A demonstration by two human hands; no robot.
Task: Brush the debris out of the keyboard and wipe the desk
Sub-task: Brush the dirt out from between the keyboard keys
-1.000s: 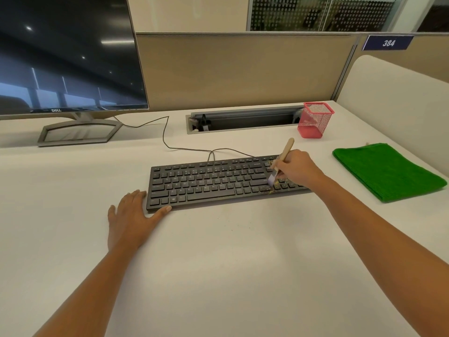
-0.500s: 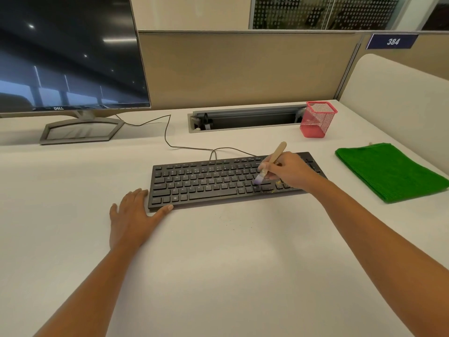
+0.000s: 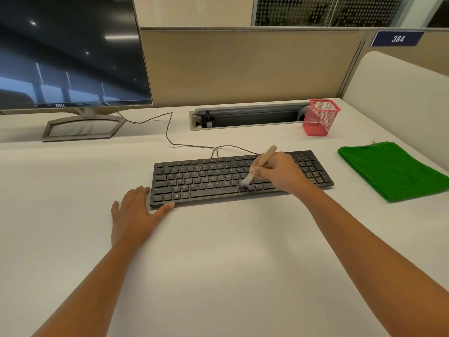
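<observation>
A black keyboard (image 3: 201, 181) lies on the white desk (image 3: 218, 263). My right hand (image 3: 279, 175) grips a small brush (image 3: 261, 162) by its wooden handle; the pale bristles touch the keys right of the space bar. Tan crumbs speckle the number pad at the keyboard's right end and its front edge. A few specks dot the desk just in front of the keyboard. My left hand (image 3: 136, 212) rests flat on the desk, thumb against the keyboard's front left corner. A folded green cloth (image 3: 391, 170) lies to the right of the keyboard.
A monitor (image 3: 70, 52) on a grey stand (image 3: 82, 128) is at the back left, the keyboard cable running toward it. A cable slot (image 3: 245, 116) and a red mesh pen cup (image 3: 320, 117) sit at the back. Partition walls close the back and right.
My right hand has swept the brush leftward along the keyboard, from near the number pad to the keys right of the space bar. My left hand has stayed in place.
</observation>
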